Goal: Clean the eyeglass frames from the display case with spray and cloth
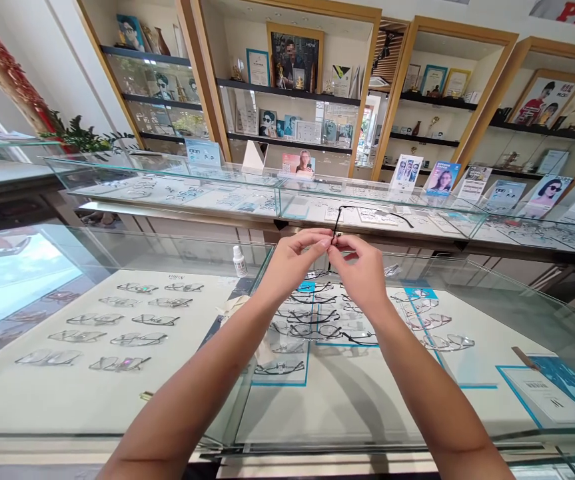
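My left hand (294, 257) and my right hand (362, 270) meet above the glass counter, both pinched on a thin black pair of glasses (367, 213). Its frame and one arm stick up and to the right from between my fingertips. Below my hands, under the glass top, lie rows of dark-rimmed glasses (307, 317) on a white and blue display mat.
A glass display case (247, 433) runs across the front, with clear-framed glasses (117, 323) on its left side and a small white bottle (239, 261). A second glass counter (277, 193) stands behind. Wall shelves (287, 90) with pictures and cards fill the back.
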Tool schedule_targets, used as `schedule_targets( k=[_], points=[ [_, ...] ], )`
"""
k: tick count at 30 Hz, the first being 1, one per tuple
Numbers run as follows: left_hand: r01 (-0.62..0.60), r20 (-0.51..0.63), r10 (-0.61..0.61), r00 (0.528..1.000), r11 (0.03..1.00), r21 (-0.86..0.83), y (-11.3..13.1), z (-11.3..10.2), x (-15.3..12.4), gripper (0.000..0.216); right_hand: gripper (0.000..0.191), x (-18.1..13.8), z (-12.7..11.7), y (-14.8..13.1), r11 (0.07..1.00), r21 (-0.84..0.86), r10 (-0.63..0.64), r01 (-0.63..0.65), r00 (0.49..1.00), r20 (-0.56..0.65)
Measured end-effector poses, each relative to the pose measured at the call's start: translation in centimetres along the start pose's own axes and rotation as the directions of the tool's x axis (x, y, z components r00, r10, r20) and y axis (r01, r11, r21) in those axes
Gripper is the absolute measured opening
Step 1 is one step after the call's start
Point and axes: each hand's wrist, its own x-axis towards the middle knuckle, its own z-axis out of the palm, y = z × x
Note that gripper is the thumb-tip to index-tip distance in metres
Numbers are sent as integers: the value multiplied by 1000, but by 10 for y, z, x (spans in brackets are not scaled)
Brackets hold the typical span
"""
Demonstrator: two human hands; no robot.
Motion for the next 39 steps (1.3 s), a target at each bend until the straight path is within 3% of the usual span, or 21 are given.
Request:
schedule_targets(
  k=[4,8,11,13,15,21,25,32,35,39],
  points=[
    [-114,16,113,993,977,179,9,-6,1,24,22,1,-5,2,1000,18,-18,18,1000,-1],
    [-125,-201,229,952,896,427,13,-40,14,19,24,2,-12,0,1000,29,-8,8,1000,-11],
    [62,-372,209,904,797,601,0,-87,30,25,22,3,-16,-2,999,44,-15,15,1000,-10],
    [245,-449,75,890,752,612,-14,-120,38,32,22,3,-18,-2,999,48,-17,18,1000,-10],
    [418,-521,-30,853,636,649,-30,-148,45,40,22,3,-19,-2,999,49,-18,19,1000,-11],
    [633,-619,-205,758,458,624,-76,-197,50,58,22,4,-22,-1,999,36,-24,24,1000,-6],
    [679,-556,-388,735,409,610,-104,-212,49,72,23,5,-24,-2,999,34,-22,22,1000,3],
    [697,-469,-531,706,401,595,-133,-216,37,36,30,7,-28,-4,999,53,-8,8,1000,17],
    [677,-458,-502,734,485,553,-129,-211,35,30,30,8,-29,-4,999,54,4,-6,1000,27],
    [551,-400,-395,827,711,437,-107,-187,43,25,30,9,-31,-4,997,67,24,-27,999,39]
  ],
)
